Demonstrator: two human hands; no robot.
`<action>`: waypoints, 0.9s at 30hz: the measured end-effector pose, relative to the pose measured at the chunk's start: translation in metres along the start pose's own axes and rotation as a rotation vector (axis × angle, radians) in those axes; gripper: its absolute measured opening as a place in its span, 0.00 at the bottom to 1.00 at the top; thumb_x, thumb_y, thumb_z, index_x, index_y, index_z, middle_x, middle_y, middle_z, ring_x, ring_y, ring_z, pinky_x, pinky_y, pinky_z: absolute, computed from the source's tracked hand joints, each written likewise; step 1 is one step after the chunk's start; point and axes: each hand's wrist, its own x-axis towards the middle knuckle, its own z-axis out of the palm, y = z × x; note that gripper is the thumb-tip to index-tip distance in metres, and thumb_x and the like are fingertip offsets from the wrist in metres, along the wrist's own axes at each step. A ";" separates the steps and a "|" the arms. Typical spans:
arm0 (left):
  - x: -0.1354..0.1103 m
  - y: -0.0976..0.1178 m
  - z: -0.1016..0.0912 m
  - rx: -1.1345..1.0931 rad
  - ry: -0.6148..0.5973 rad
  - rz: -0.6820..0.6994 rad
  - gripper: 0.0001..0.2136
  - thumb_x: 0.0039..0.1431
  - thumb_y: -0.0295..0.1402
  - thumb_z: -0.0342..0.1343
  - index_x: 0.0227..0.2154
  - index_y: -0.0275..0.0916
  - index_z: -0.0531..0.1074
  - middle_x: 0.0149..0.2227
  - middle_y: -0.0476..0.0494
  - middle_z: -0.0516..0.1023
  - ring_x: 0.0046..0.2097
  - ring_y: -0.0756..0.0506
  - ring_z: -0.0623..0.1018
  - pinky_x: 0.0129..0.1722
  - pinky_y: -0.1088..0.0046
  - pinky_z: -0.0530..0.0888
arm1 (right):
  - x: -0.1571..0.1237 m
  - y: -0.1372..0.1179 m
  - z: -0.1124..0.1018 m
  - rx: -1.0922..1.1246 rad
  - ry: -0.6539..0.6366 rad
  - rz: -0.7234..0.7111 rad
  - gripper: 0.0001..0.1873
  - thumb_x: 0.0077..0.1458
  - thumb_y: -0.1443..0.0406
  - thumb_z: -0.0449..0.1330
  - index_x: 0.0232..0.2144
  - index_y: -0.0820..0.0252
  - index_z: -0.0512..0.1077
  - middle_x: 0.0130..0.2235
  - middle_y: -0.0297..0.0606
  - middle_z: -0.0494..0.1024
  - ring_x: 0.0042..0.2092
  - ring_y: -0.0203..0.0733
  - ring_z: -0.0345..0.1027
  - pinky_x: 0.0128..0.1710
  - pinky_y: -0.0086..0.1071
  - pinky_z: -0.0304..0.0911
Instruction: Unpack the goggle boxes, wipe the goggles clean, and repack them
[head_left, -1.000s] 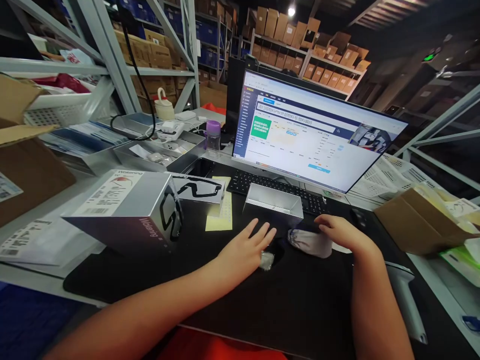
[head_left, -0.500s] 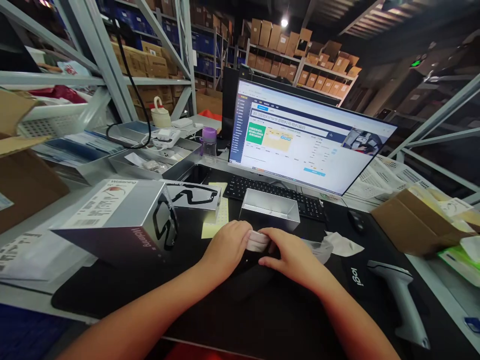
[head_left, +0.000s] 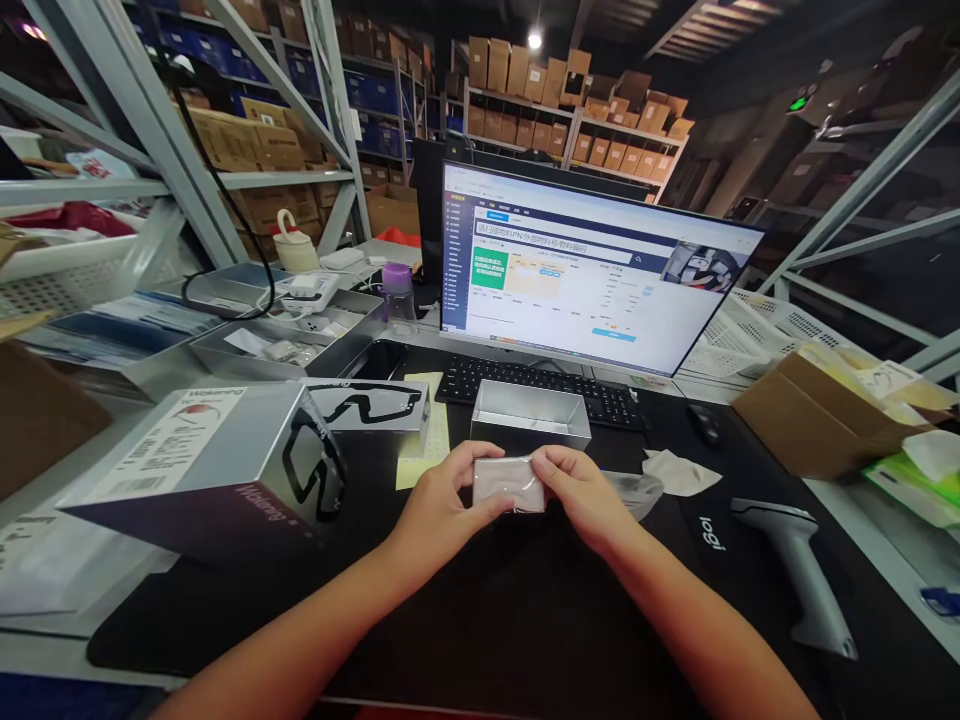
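Observation:
Between my hands is a small white rectangular packet (head_left: 504,482) in shiny clear wrap; its contents I cannot make out. My left hand (head_left: 448,492) grips its left side, thumb across the front. At the packet's right end, my right hand (head_left: 576,490) pinches the upper corner. Just beyond the hands sits an open silver box bottom (head_left: 531,408), bare inside. Left of it lies a box lid (head_left: 375,412) printed with black goggles, and nearer stands a larger silver box (head_left: 217,440) with a label on top.
A monitor (head_left: 592,270) rises behind the keyboard (head_left: 480,378). On the right lie a mouse (head_left: 703,424), a crumpled white tissue (head_left: 679,472), a barcode scanner (head_left: 806,570) and a cardboard box (head_left: 795,425). A purple-capped bottle (head_left: 397,298) and grey trays (head_left: 300,340) stand at the back left.
The packet has turned so its broad face shows, and my fingers have shifted to its sides. My view has swung slightly right, moving the surroundings left in frame.

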 end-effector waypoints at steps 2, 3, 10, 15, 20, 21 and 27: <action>0.000 0.005 -0.003 -0.035 -0.039 -0.044 0.26 0.48 0.38 0.68 0.51 0.42 0.68 0.41 0.46 0.82 0.42 0.43 0.81 0.43 0.70 0.74 | -0.001 0.002 0.003 0.014 0.028 -0.013 0.28 0.52 0.42 0.64 0.23 0.61 0.69 0.20 0.29 0.67 0.23 0.32 0.58 0.25 0.27 0.55; -0.001 0.007 -0.004 -0.050 -0.058 -0.061 0.28 0.47 0.37 0.69 0.52 0.41 0.67 0.40 0.45 0.82 0.41 0.42 0.82 0.43 0.69 0.74 | -0.002 0.003 0.004 0.008 0.041 -0.021 0.28 0.53 0.42 0.62 0.24 0.61 0.69 0.20 0.30 0.68 0.23 0.33 0.59 0.24 0.27 0.54; -0.003 0.006 -0.001 -0.204 -0.046 -0.027 0.22 0.57 0.43 0.62 0.49 0.38 0.66 0.26 0.52 0.75 0.27 0.49 0.75 0.28 0.76 0.69 | -0.004 0.005 0.006 -0.033 0.070 -0.061 0.21 0.46 0.50 0.71 0.32 0.61 0.75 0.28 0.32 0.74 0.28 0.34 0.65 0.29 0.28 0.61; -0.003 0.001 0.000 -0.211 0.018 -0.047 0.24 0.58 0.44 0.62 0.52 0.38 0.64 0.28 0.51 0.76 0.27 0.49 0.74 0.26 0.77 0.68 | -0.004 0.005 0.009 0.141 -0.078 0.089 0.28 0.35 0.62 0.78 0.39 0.59 0.72 0.35 0.33 0.78 0.33 0.36 0.72 0.36 0.30 0.68; -0.007 0.001 0.002 -0.065 0.033 -0.002 0.21 0.60 0.43 0.60 0.52 0.39 0.66 0.31 0.48 0.80 0.29 0.49 0.76 0.29 0.76 0.69 | -0.007 0.000 0.001 0.043 -0.150 0.092 0.28 0.37 0.69 0.75 0.42 0.60 0.72 0.34 0.30 0.78 0.34 0.34 0.73 0.36 0.28 0.66; -0.008 0.002 0.003 -0.059 0.037 -0.005 0.21 0.60 0.43 0.60 0.52 0.40 0.66 0.31 0.48 0.80 0.29 0.49 0.76 0.29 0.75 0.70 | -0.009 -0.002 -0.002 0.022 -0.164 0.098 0.29 0.36 0.70 0.76 0.43 0.60 0.73 0.34 0.30 0.78 0.34 0.35 0.73 0.36 0.28 0.66; -0.010 0.002 0.001 -0.030 0.087 -0.012 0.22 0.60 0.44 0.60 0.53 0.40 0.66 0.31 0.48 0.80 0.30 0.48 0.78 0.30 0.74 0.71 | -0.010 -0.010 -0.011 -0.001 -0.257 0.113 0.25 0.38 0.62 0.77 0.40 0.62 0.74 0.34 0.33 0.79 0.34 0.36 0.73 0.34 0.28 0.65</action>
